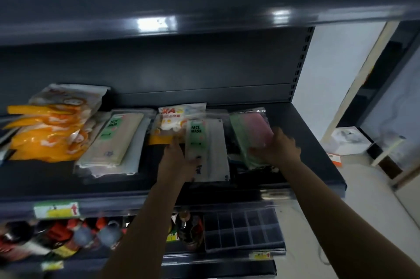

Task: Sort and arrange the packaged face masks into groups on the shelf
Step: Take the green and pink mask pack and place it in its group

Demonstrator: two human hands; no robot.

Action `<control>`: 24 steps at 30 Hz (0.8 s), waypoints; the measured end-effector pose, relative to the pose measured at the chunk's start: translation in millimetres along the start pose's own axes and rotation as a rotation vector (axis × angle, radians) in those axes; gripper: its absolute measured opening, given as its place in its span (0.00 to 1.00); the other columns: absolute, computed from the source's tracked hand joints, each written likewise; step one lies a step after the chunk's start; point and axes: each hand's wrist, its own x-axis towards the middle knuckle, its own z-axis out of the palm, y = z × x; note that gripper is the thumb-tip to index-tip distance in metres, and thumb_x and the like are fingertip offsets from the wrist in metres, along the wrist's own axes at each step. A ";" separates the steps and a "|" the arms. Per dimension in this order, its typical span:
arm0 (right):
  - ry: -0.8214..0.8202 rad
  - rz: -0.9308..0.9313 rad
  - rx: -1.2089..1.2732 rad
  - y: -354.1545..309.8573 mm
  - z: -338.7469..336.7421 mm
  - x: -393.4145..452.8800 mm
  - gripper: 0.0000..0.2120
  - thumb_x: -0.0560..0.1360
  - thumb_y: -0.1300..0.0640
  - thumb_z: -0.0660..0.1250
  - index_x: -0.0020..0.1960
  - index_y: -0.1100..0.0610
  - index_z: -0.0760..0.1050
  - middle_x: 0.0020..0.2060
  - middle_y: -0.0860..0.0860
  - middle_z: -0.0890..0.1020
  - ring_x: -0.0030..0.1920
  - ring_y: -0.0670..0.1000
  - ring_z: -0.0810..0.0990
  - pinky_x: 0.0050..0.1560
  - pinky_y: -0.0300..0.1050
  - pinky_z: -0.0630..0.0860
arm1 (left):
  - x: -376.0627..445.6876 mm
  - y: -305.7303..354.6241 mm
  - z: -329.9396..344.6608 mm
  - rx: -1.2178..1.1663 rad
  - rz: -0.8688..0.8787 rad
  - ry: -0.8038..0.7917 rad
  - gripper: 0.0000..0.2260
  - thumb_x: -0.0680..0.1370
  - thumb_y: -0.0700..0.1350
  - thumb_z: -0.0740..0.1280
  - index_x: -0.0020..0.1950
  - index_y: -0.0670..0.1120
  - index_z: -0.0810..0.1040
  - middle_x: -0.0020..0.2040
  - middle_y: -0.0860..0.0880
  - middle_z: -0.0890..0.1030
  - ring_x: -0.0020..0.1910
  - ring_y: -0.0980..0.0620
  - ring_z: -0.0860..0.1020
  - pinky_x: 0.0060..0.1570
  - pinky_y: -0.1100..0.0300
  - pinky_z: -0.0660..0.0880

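A pale clear-wrapped face mask packet with a green label [208, 149] is gripped at its lower left edge by the left hand [179, 160] and lies on the dark grey metal shelf [318, 153]. A pink and green wrapped mask packet [250, 135], just beside it on the right, is grasped by the right hand [278, 148]. Further left, a stack of beige labelled mask packets [113, 140] and orange printed packets [50, 131] are seen resting on the same shelf.

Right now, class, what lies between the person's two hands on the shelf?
In the head view, a white pack labelled FACE MASK lies between the left hand and the right hand.
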 end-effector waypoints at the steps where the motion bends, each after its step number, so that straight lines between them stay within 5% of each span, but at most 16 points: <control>1: 0.001 -0.012 0.038 0.4 0.8 -0.1 0.42 0.65 0.41 0.74 0.70 0.56 0.59 0.66 0.57 0.72 0.67 0.61 0.68 0.65 0.55 0.65 | -4.5 3.2 -0.5 -0.038 -0.003 0.013 0.38 0.70 0.45 0.75 0.74 0.46 0.57 0.64 0.41 0.71 0.60 0.41 0.74 0.47 0.52 0.74; 8: 0.100 -0.178 0.401 10.5 4.8 -2.4 0.42 0.67 0.59 0.72 0.75 0.58 0.55 0.59 0.57 0.75 0.59 0.60 0.75 0.53 0.48 0.71 | -30.8 8.1 -2.0 -0.262 0.104 0.180 0.28 0.73 0.40 0.72 0.70 0.40 0.66 0.59 0.43 0.79 0.55 0.47 0.78 0.46 0.62 0.72; 12: 0.112 -0.200 0.521 20.0 6.2 -3.5 0.20 0.69 0.66 0.68 0.60 0.62 0.74 0.43 0.54 0.79 0.49 0.57 0.78 0.41 0.43 0.72 | -39.8 5.6 -3.3 -0.424 0.183 0.290 0.23 0.72 0.35 0.71 0.66 0.42 0.70 0.49 0.51 0.78 0.49 0.53 0.77 0.38 0.74 0.72; 17: 0.143 -0.284 0.773 19.4 5.3 -7.7 0.17 0.71 0.68 0.69 0.60 0.62 0.77 0.48 0.54 0.81 0.50 0.56 0.80 0.52 0.51 0.78 | -52.0 -2.9 -18.3 -0.599 0.210 0.386 0.20 0.72 0.32 0.70 0.61 0.46 0.71 0.49 0.50 0.79 0.51 0.51 0.79 0.48 0.61 0.77; 20: 0.119 -0.327 0.940 2.8 11.6 -15.5 0.17 0.71 0.69 0.69 0.58 0.60 0.77 0.48 0.54 0.81 0.48 0.54 0.79 0.51 0.49 0.78 | -62.7 -14.6 -32.9 -0.641 0.195 0.438 0.19 0.73 0.33 0.69 0.60 0.45 0.70 0.44 0.52 0.77 0.44 0.56 0.79 0.37 0.71 0.77; 24: 0.055 -0.343 1.129 -25.2 28.5 -25.5 0.17 0.71 0.71 0.69 0.58 0.60 0.78 0.48 0.54 0.81 0.49 0.53 0.79 0.51 0.46 0.77 | -72.8 -40.7 -58.9 -0.583 0.156 0.542 0.24 0.73 0.38 0.71 0.67 0.47 0.69 0.53 0.45 0.76 0.43 0.56 0.79 0.34 0.67 0.78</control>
